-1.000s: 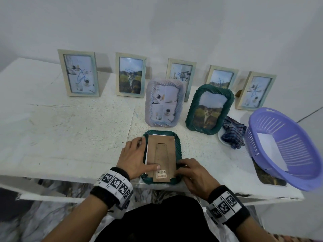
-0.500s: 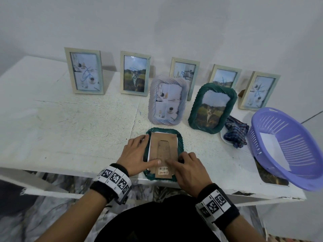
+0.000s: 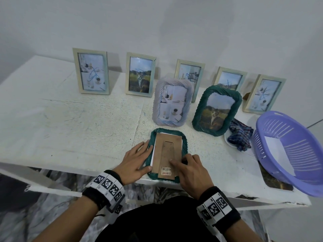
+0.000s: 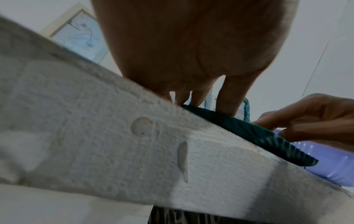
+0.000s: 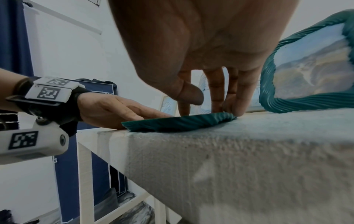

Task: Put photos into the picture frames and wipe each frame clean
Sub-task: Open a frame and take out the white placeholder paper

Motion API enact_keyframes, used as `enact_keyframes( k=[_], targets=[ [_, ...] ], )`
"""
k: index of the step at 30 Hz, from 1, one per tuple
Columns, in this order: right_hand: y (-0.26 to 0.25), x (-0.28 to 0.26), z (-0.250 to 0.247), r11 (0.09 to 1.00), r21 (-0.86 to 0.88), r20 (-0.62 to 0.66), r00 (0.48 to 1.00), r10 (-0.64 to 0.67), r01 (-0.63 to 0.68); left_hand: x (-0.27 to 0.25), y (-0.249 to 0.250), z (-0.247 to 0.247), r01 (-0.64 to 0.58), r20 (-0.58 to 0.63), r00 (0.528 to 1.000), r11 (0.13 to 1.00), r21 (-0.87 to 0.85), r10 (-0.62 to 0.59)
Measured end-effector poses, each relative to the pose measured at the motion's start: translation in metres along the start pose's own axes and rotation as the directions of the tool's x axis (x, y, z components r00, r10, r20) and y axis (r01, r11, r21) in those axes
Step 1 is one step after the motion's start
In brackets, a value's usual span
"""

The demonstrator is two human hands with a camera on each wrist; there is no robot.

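Table (image 3: 70, 130), white and rough, fills the room's middle, with a lilac basket (image 3: 297, 154) overhanging its edge at three o'clock. Along the far side, from ten to two o'clock, five pale frames (image 3: 90, 71) stand upright with photos in them. Nearer, a lilac twisted frame (image 3: 172, 100) and a standing green frame (image 3: 216, 110) lean at about one o'clock, and a checked cloth (image 3: 240, 137) lies crumpled between that green frame and the basket.

At six o'clock, right at the table's near edge, a green frame (image 3: 151, 142) lies face down. Its long axis runs from six to twelve o'clock, top end away from the person. A brown backing board (image 3: 166, 149) rests on it, barcode sticker at the near end, with a sliver of white photo paper (image 3: 153, 154) showing along the left side.

The left hand (image 3: 135, 162) lies flat, fingers spread and straight, steadying the frame's left rim. The right hand (image 3: 189, 170) presses straight fingertips onto the board's lower right.

The step in hand appears to be seating the backing over the photo. Next would likely come squaring the board into its recess and securing it, which calls for even pressure so the photo does not shift, then turning the frame over and wiping it with the cloth.
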State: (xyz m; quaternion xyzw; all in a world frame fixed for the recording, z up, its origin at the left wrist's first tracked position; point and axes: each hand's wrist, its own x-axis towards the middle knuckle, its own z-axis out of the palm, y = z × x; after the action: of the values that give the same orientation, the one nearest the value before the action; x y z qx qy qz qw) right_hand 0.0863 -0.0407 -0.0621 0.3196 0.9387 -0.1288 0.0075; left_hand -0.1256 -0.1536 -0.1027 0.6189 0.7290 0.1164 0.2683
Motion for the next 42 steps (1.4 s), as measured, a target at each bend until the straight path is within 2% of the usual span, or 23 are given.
enact_keyframes(
  k=[4,8,11,15,18,21,23,25,28,29,31,34,39,42],
  targets=[
    [-0.003,0.002,-0.002,0.999,-0.019,0.006,0.999,0.036,-0.036,-0.002,-0.005,0.003,-0.035,0.009,0.999,0.998,0.054,0.035],
    [-0.017,0.01,-0.002,0.992,-0.123,-0.024,1.0,0.014,-0.017,-0.007,-0.012,0.01,-0.102,-0.069,0.992,0.99,0.093,0.109],
    [-0.034,0.02,-0.003,0.992,-0.123,-0.024,0.999,0.032,-0.035,-0.009,-0.012,0.013,-0.102,-0.122,0.986,0.99,0.101,0.114],
    [-0.046,0.03,-0.002,0.989,-0.073,0.005,0.992,0.128,-0.128,-0.01,-0.01,0.013,-0.09,-0.135,0.985,0.989,0.115,0.106],
    [-0.05,0.031,-0.007,0.985,-0.033,-0.024,0.985,0.168,-0.169,-0.01,-0.009,0.014,-0.089,-0.141,0.984,0.988,0.123,0.106],
    [-0.048,0.03,-0.017,0.963,0.143,-0.014,0.972,0.233,-0.229,-0.011,-0.007,0.014,-0.079,-0.155,0.983,0.988,0.136,0.1],
    [-0.038,0.027,-0.026,0.913,0.3,-0.01,0.956,0.293,-0.277,-0.011,-0.006,0.015,-0.069,-0.157,0.983,0.984,0.164,0.095],
    [-0.022,0.019,-0.035,0.825,0.493,-0.03,0.942,0.334,-0.276,-0.01,-0.006,0.016,-0.06,-0.16,0.983,0.985,0.162,0.087],
    [0.005,0.0,-0.046,0.588,0.763,0.0,0.91,0.415,-0.269,-0.01,-0.005,0.018,-0.057,-0.177,0.981,0.988,0.142,0.081],
    [0.014,-0.007,-0.049,0.555,0.788,-0.004,0.899,0.438,-0.267,-0.01,-0.005,0.018,-0.054,-0.182,0.98,0.989,0.137,0.079],
    [0.034,-0.019,-0.054,0.602,0.755,-0.064,0.885,0.461,-0.259,-0.01,-0.005,0.019,-0.052,-0.184,0.98,0.989,0.135,0.077],
    [0.048,-0.028,-0.062,0.762,0.591,-0.176,0.88,0.441,-0.264,-0.01,-0.004,0.019,-0.058,-0.206,0.975,0.993,0.106,0.079],
    [0.045,-0.015,-0.049,0.776,0.504,-0.127,0.856,0.501,-0.38,-0.01,-0.005,0.021,-0.059,-0.216,0.973,0.993,0.102,0.08],
    [0.046,-0.006,-0.035,0.713,0.587,-0.093,0.843,0.531,-0.384,-0.01,-0.005,0.022,-0.074,-0.237,0.967,0.995,0.071,0.089]
  ],
)
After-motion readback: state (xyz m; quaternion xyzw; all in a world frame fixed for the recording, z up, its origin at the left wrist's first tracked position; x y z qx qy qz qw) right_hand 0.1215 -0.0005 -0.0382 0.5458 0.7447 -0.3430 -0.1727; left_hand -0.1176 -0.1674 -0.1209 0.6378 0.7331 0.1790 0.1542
